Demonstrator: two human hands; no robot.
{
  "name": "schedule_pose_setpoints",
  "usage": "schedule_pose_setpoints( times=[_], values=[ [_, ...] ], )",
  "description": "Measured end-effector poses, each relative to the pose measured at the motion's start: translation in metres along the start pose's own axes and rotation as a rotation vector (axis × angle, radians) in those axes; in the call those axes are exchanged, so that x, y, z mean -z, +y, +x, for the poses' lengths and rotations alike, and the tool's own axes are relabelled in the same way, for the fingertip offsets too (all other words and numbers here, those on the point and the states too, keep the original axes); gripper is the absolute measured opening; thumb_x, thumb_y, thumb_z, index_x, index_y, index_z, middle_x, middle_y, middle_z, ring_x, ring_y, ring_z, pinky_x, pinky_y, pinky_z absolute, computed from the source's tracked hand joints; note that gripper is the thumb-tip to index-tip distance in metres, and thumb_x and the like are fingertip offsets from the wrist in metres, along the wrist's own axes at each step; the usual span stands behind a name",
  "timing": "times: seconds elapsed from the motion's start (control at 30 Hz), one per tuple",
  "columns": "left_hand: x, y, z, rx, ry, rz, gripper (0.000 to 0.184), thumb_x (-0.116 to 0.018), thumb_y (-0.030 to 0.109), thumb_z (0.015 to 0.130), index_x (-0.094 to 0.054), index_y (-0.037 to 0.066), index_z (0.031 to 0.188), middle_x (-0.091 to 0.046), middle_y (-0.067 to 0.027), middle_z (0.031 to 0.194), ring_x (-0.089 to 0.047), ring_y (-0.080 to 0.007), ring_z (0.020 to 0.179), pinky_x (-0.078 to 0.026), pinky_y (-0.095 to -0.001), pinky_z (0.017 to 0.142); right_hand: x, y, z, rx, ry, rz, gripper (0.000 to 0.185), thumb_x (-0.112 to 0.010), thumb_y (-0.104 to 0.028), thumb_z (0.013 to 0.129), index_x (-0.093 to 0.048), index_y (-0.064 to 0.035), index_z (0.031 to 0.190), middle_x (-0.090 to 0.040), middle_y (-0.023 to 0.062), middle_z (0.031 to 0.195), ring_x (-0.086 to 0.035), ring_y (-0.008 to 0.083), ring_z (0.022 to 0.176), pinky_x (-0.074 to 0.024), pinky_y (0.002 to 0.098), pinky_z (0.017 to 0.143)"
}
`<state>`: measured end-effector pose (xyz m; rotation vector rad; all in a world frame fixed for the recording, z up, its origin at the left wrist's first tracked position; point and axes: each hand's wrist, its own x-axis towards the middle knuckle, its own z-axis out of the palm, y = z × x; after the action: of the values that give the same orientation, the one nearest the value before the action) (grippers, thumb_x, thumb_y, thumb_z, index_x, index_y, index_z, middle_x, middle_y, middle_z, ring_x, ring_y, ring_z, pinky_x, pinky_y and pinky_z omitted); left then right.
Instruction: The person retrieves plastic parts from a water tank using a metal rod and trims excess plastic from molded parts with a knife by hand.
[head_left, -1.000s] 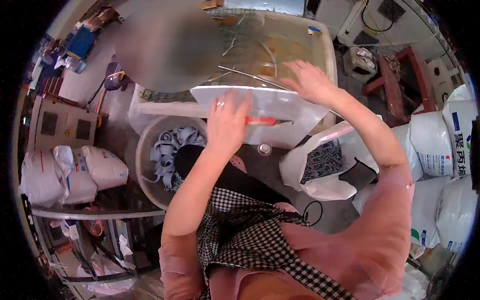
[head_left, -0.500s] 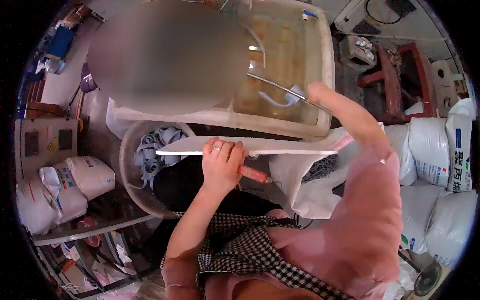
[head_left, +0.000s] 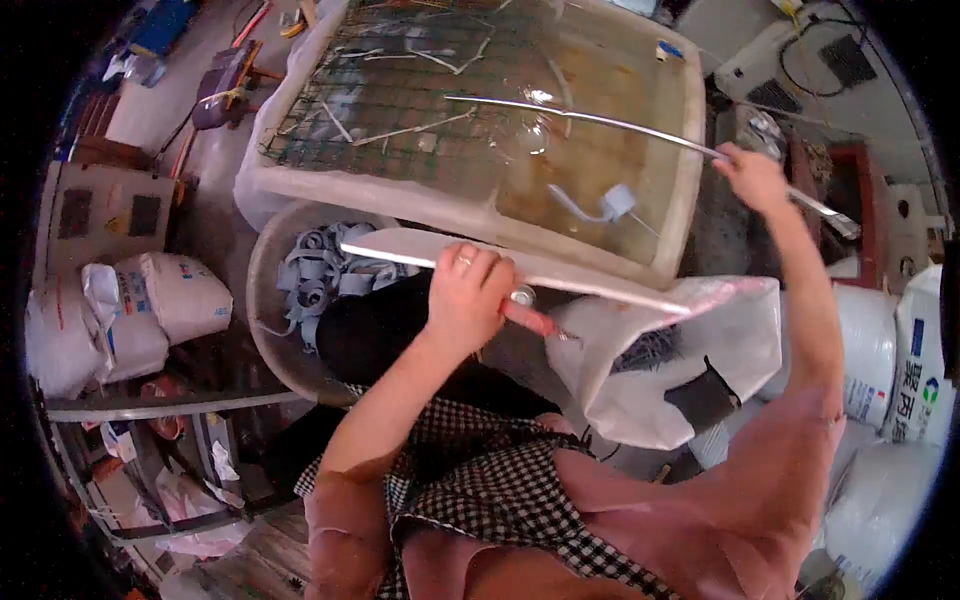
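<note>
Two-handed hold
My left hand [head_left: 468, 300], frame centre, grips a white board [head_left: 592, 283] and red-handled tool [head_left: 530, 318]; my right hand [head_left: 756, 180], upper right, grips a metal rod [head_left: 620, 123].

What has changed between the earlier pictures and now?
The right hand has closed on the metal rod and moved right, clear of the white board, which has tipped nearly edge-on. The left hand still holds the board and the red-handled tool.

Board [head_left: 570, 277] is white, tool handle [head_left: 530, 318] red, rod [head_left: 600, 117] silver; apron [head_left: 490, 490] has blk/wht checks (sleeves [head_left: 720, 485] pink); tub [head_left: 370, 195] is off-white, net [head_left: 395, 85] green.
</note>
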<state>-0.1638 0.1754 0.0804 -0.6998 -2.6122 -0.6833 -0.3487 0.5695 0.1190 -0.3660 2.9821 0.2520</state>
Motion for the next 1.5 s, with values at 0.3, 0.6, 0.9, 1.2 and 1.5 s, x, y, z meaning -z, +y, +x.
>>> schedule_pose_setpoints(
  times=[0.3, 0.6, 0.9, 1.2, 1.5],
  values=[
    [0.006, 0.007, 0.012, -0.036, 0.020, 0.067, 0.022, -0.060, 0.004, 0.060, -0.052, 0.006, 0.081, -0.049, -0.0080, 0.078, -0.049, -0.0260, 0.079, -0.034, -0.0379, 0.077, 0.175, 0.097, -0.168, -0.389, -0.106, -0.231, 0.039, -0.062, -0.043, 0.073, -0.066, -0.0045, 0.079, -0.061, 0.0167, 0.083, -0.058, 0.0296, 0.083, -0.0436, 0.0377, 0.071],
    [0.003, 0.004, 0.017, -0.057, 0.047, 0.083, 0.020, -0.060, 0.008, 0.063, -0.053, 0.006, 0.082, -0.051, -0.0086, 0.077, -0.049, -0.0262, 0.079, -0.034, -0.0383, 0.077, 0.198, 0.133, -0.238, -0.509, -0.125, -0.117, 0.041, -0.070, -0.037, 0.065, -0.064, 0.0035, 0.067, -0.060, 0.0198, 0.067, -0.059, 0.0303, 0.065, -0.0442, 0.0381, 0.061],
    [0.003, 0.003, 0.016, -0.047, 0.071, 0.087, 0.017, -0.061, 0.012, 0.067, -0.053, 0.006, 0.080, -0.051, -0.0098, 0.075, -0.049, -0.0277, 0.077, -0.035, -0.0391, 0.076, 0.153, 0.109, -0.227, -0.411, -0.140, -0.082, 0.041, -0.066, -0.038, 0.070, -0.065, 0.0024, 0.070, -0.059, 0.0194, 0.063, -0.059, 0.0286, 0.061, -0.0438, 0.0364, 0.059],
    [-0.003, -0.006, 0.011, -0.042, 0.078, 0.100, 0.019, -0.062, 0.013, 0.066, -0.054, 0.007, 0.082, -0.050, -0.0085, 0.077, -0.049, -0.0263, 0.078, -0.034, -0.0382, 0.077, 0.099, 0.127, -0.190, -0.405, -0.156, 0.138, 0.044, -0.061, -0.043, 0.075, -0.064, 0.0007, 0.073, -0.057, 0.0137, 0.056, -0.058, 0.0238, 0.057, -0.0431, 0.0340, 0.057],
    [0.003, 0.003, 0.009, -0.010, 0.047, 0.060, 0.012, -0.054, 0.005, 0.071, -0.054, 0.005, 0.083, -0.051, -0.0086, 0.078, -0.048, -0.0289, 0.080, -0.034, -0.0385, 0.078, 0.118, 0.120, -0.198, -0.486, -0.257, 0.089, 0.040, -0.065, -0.041, 0.070, -0.066, -0.0005, 0.072, -0.059, 0.0175, 0.060, -0.060, 0.0250, 0.058, -0.0452, 0.0349, 0.058]
  ],
)
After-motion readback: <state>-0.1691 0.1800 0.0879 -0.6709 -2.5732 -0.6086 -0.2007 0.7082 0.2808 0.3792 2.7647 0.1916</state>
